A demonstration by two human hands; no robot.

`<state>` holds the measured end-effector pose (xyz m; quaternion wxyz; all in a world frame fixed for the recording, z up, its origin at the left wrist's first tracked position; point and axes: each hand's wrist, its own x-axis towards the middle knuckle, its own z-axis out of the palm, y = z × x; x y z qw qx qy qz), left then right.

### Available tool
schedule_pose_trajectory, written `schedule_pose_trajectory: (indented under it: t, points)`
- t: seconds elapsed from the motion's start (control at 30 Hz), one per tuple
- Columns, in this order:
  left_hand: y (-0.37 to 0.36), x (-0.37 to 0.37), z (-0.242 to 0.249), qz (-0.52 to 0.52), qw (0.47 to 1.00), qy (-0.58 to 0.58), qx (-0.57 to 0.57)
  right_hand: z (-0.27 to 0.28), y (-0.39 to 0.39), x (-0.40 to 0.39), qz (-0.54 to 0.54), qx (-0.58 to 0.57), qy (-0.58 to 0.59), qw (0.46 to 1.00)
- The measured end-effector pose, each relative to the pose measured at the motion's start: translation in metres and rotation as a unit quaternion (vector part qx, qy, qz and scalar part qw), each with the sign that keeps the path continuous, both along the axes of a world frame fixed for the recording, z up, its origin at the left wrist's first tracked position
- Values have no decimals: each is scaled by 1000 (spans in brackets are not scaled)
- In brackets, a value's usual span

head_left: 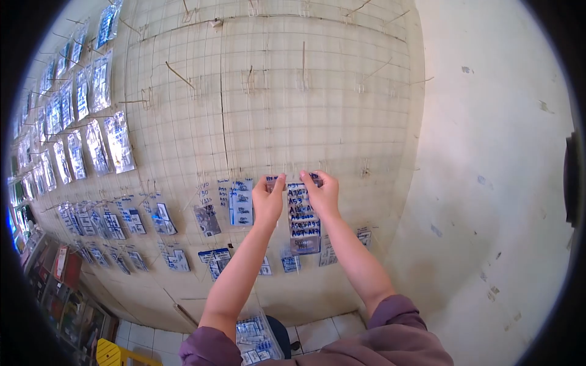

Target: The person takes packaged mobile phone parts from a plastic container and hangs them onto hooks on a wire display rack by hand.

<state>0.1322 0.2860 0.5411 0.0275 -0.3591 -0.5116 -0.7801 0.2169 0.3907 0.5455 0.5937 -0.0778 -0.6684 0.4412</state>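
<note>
A clear packet (304,227) with rows of handwritten blue labels hangs upright in front of the wire grid (268,122). My right hand (321,192) pinches its top edge with thumb and fingers. My left hand (268,196) is closed at the top left of the same packet, where a strip of it shows between the fingers. Just left of my left hand hangs a blue-and-white packet (242,204). A grey packet (207,219) hangs farther left.
Silvery packets (99,85) hang on hooks at the left. Smaller labelled packets (134,219) line the lower grid. Below are a plastic box of packets (255,338), a yellow stool (113,354) and a shelf (73,305). A bare wall stands at the right.
</note>
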Motion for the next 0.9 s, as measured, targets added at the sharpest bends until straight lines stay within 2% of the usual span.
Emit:
schedule_pose_trajectory:
  t: [0.07, 0.23, 0.43, 0.63, 0.73, 0.8, 0.83, 0.87, 0.9]
  points:
    - [7, -4, -5, -8, 1000, -4, 11, -5, 7, -5, 2, 7, 0, 1000]
    - [7, -12, -8, -28, 1000, 9, 6, -2, 6, -3, 84, -69, -27, 994]
    - [11, -17, -21, -30, 999, -9, -12, -9, 10, -5, 117, -68, -42, 990]
    - [22, -29, -33, -62, 998, -6, 10, -22, 22, -16, 79, -34, -22, 996]
    - [31, -33, -37, -19, 1000, 17, -2, -33, 38, -32, 20, 17, -15, 1000]
    - [36, -34, -39, 153, 978, 138, 33, -40, 41, -38, -1, 19, 10, 1000]
    - [39, -39, -45, 153, 978, 138, 32, -43, 40, -40, -21, 21, 37, 999]
    - [43, -47, -54, 182, 965, 188, 25, -48, 37, -42, -20, 21, 37, 999]
    - [47, -52, -58, 210, 948, 237, 19, -57, 34, -44, -52, 74, 67, 994]
